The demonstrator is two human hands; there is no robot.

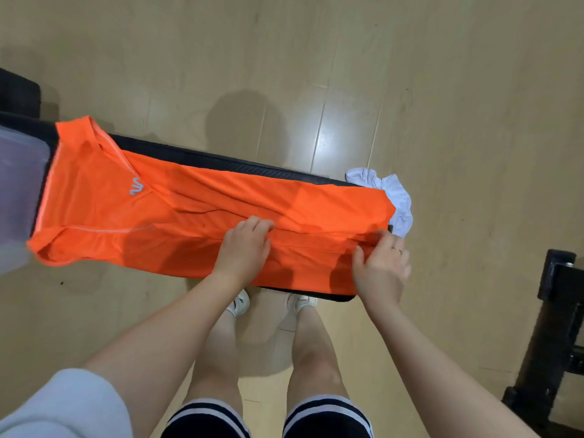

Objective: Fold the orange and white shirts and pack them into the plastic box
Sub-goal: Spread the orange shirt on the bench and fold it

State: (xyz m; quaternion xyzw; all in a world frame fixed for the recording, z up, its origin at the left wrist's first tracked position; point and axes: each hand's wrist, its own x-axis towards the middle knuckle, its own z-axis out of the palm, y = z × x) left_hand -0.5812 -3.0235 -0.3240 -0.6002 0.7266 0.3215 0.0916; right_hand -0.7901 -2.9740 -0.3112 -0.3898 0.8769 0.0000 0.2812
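orange shirt (202, 216) spread flat along black bench (221, 161), collar twd plastic box (19, 191) at left | L hand (245, 248) pinching fabric mid-shirt | R hand (380, 267) gripping hem end | white shirt (392, 197) crumpled at bench's right end

Wavy logo on orange shirt (189, 210)

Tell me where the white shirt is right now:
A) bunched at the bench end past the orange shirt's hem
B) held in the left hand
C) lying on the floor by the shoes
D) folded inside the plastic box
A: the white shirt lies crumpled at the bench end, just beyond the hem of the orange shirt, untouched by either hand.
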